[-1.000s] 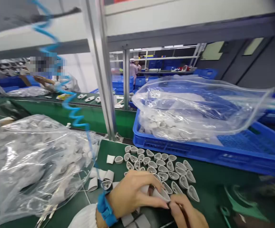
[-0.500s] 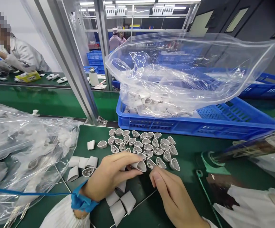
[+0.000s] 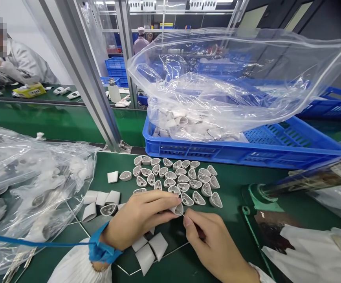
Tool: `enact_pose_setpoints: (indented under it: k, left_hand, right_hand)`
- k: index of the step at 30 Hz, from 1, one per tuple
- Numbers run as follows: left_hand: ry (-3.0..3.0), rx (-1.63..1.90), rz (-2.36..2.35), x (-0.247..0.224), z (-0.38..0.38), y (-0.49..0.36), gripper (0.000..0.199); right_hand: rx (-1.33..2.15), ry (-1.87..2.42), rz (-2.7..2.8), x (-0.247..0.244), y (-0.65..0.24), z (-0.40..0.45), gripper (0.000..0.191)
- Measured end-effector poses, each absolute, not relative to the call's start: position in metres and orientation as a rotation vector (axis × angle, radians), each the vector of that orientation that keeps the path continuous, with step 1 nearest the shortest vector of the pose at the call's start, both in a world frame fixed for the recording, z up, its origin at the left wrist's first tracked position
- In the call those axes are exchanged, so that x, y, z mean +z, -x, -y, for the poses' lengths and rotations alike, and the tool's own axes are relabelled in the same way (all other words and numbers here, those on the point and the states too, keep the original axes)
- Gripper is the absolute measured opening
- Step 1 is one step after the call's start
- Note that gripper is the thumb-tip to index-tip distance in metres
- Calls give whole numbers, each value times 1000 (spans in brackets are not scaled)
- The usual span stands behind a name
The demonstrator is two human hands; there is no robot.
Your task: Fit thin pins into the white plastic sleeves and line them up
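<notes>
My left hand (image 3: 147, 218), a blue band at its wrist, pinches a small white hollow plastic part (image 3: 176, 209) with its open end turned right. Closed around a thin, pale-tipped stick (image 3: 183, 214) is my right hand (image 3: 208, 239). The stick's tip reaches the open mouth of that part; most of its length is hidden in my fingers. Just beyond my hands, rows of similar white teardrop-shaped parts (image 3: 183, 179) stand with openings up. More white parts (image 3: 145, 257) lie on their sides under my left wrist, and others (image 3: 102, 198) sit left of it.
A blue crate (image 3: 182, 149) holds a large clear bag (image 3: 226, 114) of white parts. Another clear bag (image 3: 35, 173) covers the left side. A green metal stand (image 3: 264, 200) is at the right, and a metal post (image 3: 90, 78) rises behind the bench. A co-worker (image 3: 26, 59) sits at far left.
My right hand has moved slightly left toward my left hand, bringing the stick's tip to the part's opening. The held part has shifted slightly right. The whole view has tipped a little.
</notes>
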State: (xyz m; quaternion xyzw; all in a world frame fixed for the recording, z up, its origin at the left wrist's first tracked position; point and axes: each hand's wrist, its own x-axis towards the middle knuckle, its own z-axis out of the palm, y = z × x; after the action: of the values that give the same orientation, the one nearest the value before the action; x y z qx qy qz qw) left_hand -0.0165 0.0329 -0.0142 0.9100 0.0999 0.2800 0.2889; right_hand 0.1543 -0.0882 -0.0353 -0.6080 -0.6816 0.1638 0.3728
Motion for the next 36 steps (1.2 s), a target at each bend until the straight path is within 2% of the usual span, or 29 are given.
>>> enact_pose_setpoints:
  k: [10, 16, 22, 26, 29, 36]
  left_hand:
    - [-2552, 654, -163, -17, -31, 18, 20]
    - [-2579, 640, -186, -17, -27, 16, 30]
    - [-2435, 742, -283, -2, -32, 23, 13]
    - [-2451, 885, -621, 15, -47, 58, 9]
    - [-2536, 699, -857, 16, -60, 89, 8]
    - [-2643, 291, -981, 3, -75, 106, 33]
  right_hand:
    - [425, 1650, 1746, -37, -154, 89, 32]
    - [352, 1619, 1687, -35, -154, 87, 32]
    - [151, 1599, 1588, -30, -154, 87, 39]
    - [125, 1605, 1542, -30, -155, 90, 39]
    - [170, 1618, 1574, -33, -153, 90, 39]
    - [181, 1622, 1583, -40, -149, 90, 41]
